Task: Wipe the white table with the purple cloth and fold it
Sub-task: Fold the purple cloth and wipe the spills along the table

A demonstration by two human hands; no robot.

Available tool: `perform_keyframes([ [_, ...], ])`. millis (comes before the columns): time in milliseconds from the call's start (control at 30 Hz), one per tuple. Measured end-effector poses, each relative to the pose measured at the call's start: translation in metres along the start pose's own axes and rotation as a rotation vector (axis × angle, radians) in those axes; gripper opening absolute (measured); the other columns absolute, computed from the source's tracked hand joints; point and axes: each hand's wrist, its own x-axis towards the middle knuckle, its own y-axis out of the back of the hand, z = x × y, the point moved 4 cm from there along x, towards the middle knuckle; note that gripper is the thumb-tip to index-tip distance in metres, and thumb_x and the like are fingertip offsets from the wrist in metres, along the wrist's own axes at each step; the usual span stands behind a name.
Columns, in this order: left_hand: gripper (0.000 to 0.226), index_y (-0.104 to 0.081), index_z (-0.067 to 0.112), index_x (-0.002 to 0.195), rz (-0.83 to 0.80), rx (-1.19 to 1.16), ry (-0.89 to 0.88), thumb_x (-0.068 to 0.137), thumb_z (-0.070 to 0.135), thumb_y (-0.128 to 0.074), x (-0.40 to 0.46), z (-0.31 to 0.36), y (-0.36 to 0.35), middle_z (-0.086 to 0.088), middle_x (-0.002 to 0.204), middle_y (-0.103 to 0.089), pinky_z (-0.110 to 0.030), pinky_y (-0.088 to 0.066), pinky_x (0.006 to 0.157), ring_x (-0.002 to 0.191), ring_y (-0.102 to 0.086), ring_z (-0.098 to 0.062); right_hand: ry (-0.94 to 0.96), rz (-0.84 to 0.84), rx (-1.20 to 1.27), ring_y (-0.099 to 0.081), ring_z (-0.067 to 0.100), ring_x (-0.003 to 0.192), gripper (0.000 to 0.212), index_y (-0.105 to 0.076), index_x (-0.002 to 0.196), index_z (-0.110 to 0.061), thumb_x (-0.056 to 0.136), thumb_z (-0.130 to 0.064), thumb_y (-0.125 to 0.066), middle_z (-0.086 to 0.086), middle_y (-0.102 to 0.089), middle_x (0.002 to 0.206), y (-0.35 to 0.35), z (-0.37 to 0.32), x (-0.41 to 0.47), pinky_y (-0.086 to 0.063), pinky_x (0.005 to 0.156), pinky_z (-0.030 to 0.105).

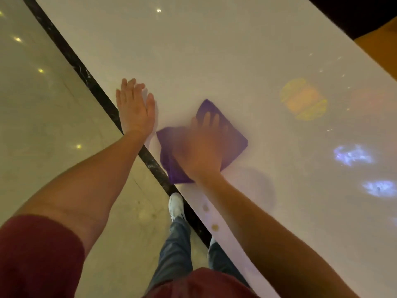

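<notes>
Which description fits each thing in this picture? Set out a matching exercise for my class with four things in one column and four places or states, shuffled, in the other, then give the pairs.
Things
1. left hand
2. right hand
3. purple cloth
4. white shoe

Places or states
A. spread on the white table near its edge
B. on the floor below the table edge
C. flat on bare tabletop, fingers straight
D. pressed flat on the cloth, blurred

Pairs: 1-C, 2-D, 3-A, 4-B
</notes>
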Motion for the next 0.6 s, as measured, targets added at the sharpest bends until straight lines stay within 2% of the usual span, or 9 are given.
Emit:
perform_keyframes([
  [133,0.065,-0.04,0.006,0.151,-0.141,0.136,-0.025,0.104,0.046,-0.018,-0.065,0.042,-0.014,-0.019,0.165,-0.03,-0.055,-0.01,0.127,0.157,-0.014,-0.038,0.071,0.031,-0.03,-0.01,0.044,0.159,0.09,-0.035,0.161,-0.012,0.091,-0.07,-0.042,0.023,-0.021,0.171,-0.009,0.037,-0.084,-0.01,0.125,0.067],
  [267,0.07,-0.022,0.014,0.161,-0.174,0.251,0.054,0.105,0.055,-0.013,-0.082,0.046,-0.018,-0.014,0.171,-0.015,-0.057,-0.005,0.127,0.158,-0.005,-0.037,0.071,0.055,-0.06,-0.011,0.044,0.159,0.09,-0.036,0.161,-0.012,0.093,-0.071,-0.039,0.022,-0.023,0.171,-0.008,0.046,-0.074,-0.01,0.125,0.066],
  [367,0.073,-0.024,0.014,0.161,-0.168,0.228,0.064,0.104,0.057,-0.013,-0.079,0.044,-0.021,-0.013,0.171,-0.016,-0.055,-0.005,0.127,0.158,-0.006,-0.036,-0.008,0.059,-0.04,-0.009,0.045,0.159,0.094,-0.032,0.163,-0.012,0.093,-0.074,-0.031,0.023,-0.021,0.171,-0.003,0.03,-0.027,-0.008,0.124,0.066],
  [467,0.074,-0.026,0.013,0.161,-0.15,0.207,0.068,0.103,0.057,-0.011,-0.079,0.044,-0.018,-0.013,0.171,-0.019,-0.055,-0.006,0.127,0.158,-0.009,-0.035,0.001,0.071,-0.035,-0.01,0.044,0.159,0.091,-0.031,0.163,-0.014,0.094,-0.072,-0.029,0.022,-0.021,0.171,0.001,0.021,-0.008,-0.007,0.125,0.065],
  [600,0.074,-0.027,0.013,0.16,-0.143,0.202,0.057,0.103,0.057,-0.009,-0.081,0.044,-0.017,-0.012,0.17,-0.019,-0.055,-0.006,0.127,0.158,-0.009,-0.035,0.089,0.132,-0.018,-0.01,0.041,0.16,0.084,-0.036,0.161,-0.016,0.096,-0.07,-0.036,0.019,-0.022,0.172,-0.015,0.039,-0.083,-0.006,0.127,0.062],
])
